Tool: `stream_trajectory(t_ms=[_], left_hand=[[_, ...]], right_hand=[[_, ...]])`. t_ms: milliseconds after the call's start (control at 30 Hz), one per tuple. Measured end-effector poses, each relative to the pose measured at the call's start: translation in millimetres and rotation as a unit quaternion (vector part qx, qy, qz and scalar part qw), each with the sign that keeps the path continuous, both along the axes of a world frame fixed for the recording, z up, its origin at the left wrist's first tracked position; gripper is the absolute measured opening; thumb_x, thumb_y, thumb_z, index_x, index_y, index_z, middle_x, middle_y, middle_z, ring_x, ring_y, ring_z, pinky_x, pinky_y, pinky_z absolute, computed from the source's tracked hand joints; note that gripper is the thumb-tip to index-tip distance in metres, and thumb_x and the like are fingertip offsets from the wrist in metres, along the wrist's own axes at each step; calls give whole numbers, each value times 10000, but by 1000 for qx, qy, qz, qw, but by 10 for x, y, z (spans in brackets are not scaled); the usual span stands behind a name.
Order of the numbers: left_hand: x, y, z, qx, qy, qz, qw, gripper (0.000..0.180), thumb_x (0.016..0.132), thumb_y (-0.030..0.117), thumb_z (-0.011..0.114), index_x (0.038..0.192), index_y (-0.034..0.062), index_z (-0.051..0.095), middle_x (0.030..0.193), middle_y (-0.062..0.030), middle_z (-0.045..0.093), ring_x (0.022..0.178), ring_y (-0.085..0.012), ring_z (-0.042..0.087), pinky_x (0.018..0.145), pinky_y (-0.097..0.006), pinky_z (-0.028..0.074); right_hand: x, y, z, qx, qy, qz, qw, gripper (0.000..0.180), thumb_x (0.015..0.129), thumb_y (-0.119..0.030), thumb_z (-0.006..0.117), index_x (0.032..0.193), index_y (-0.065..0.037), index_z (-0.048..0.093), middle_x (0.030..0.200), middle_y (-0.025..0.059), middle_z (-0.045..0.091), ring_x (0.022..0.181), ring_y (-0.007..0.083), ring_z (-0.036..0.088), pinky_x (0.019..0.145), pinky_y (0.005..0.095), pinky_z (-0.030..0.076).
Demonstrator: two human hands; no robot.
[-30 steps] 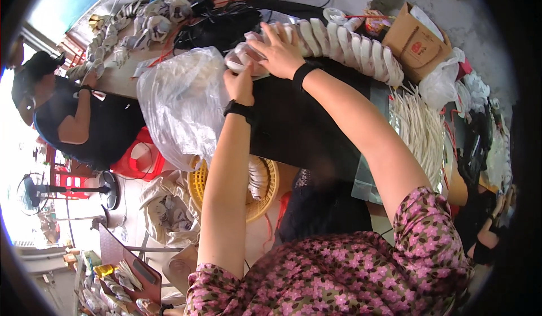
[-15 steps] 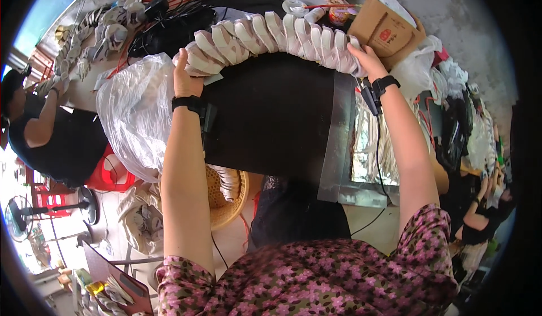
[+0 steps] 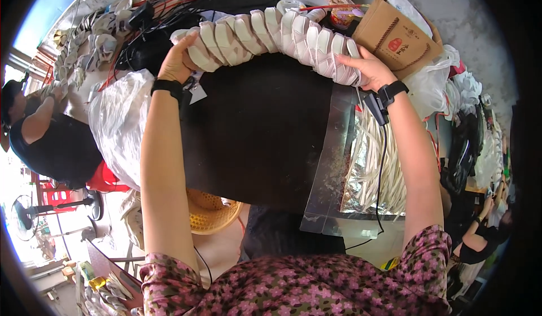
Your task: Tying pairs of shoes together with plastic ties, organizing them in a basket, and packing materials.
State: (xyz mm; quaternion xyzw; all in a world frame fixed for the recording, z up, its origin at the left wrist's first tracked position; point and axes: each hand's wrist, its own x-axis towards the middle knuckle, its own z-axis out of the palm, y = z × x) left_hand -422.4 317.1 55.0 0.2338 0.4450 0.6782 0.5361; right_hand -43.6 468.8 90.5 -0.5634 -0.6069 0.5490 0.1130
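Observation:
An arched row of white and pale pink pieces [image 3: 276,33], which look like nested shoe uppers, stretches between my hands along the far side of a black work surface [image 3: 254,129]. My left hand [image 3: 178,63] is closed round its left end, with the thumb on top. At the right end, my right hand [image 3: 370,70] grips the last pieces, its thumb lying across them. Whether the row rests on the surface or is lifted, I cannot tell. Each wrist wears a black strap with a small device. A small white tag [image 3: 197,94] sits beside my left wrist.
Clear plastic bag [image 3: 121,124] at left; brown paper bag [image 3: 398,36] at far right. White strips [image 3: 375,163] lie in a tray right of the black surface. A yellow basket [image 3: 212,214] stands below. Black cables [image 3: 217,0] run behind. Other people work at both sides.
My left hand has shifted left and its grip has changed slightly. The right thumb now reaches further over the row. The row's right end sits a little lower, and the whole view has shifted.

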Motion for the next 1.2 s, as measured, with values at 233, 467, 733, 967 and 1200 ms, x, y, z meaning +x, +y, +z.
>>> stream_trajectory(t_ms=[233, 467, 733, 967, 1200], left_hand=[[-193, 300, -54, -19, -6, 25, 999, 340, 776, 200, 612, 1066, 37, 543, 1012, -96, 592, 941, -239, 568, 845, -372, 458], [-185, 571, -62, -52, -32, -59, 996, 352, 733, 160, 567, 1054, 19, 545, 1011, -135, 594, 927, -269, 575, 844, -392, 463], [286, 553, -7, -20, -36, -97, 994, 403, 697, 202, 611, 1051, 23, 543, 1014, -121, 592, 932, -260, 567, 852, -372, 452], [479, 337, -10, -1, 2, -65, 998, 480, 783, 362, 558, 1128, 31, 503, 1116, -120, 553, 1032, -271, 522, 912, -396, 408], [350, 320, -215, 73, -107, 105, 986, 445, 918, 370, 344, 1227, 66, 443, 1230, -110, 492, 1138, -282, 459, 971, -424, 366]], right_hand=[[-4, 50, 102, -33, 125, 31, 991, 736, 676, -153, 769, 1289, -64, 372, 1176, 64, 520, 1042, 162, 517, 860, 309, 429], [73, 190, -124, -32, 212, 64, 975, 692, 681, -103, 761, 1262, -21, 394, 1147, 79, 539, 1036, 162, 523, 871, 309, 430], [118, 183, -116, -28, 238, 48, 970, 647, 697, -99, 746, 1244, -7, 412, 1120, 75, 553, 1002, 157, 544, 859, 300, 440], [191, 321, -161, -103, 272, 72, 954, 524, 795, -322, 654, 1197, -39, 473, 1102, 62, 564, 1016, 158, 533, 840, 306, 451], [227, 449, -174, -170, 278, -12, 945, 407, 830, -421, 575, 1096, -114, 557, 1071, 46, 592, 982, 144, 548, 815, 356, 461]])
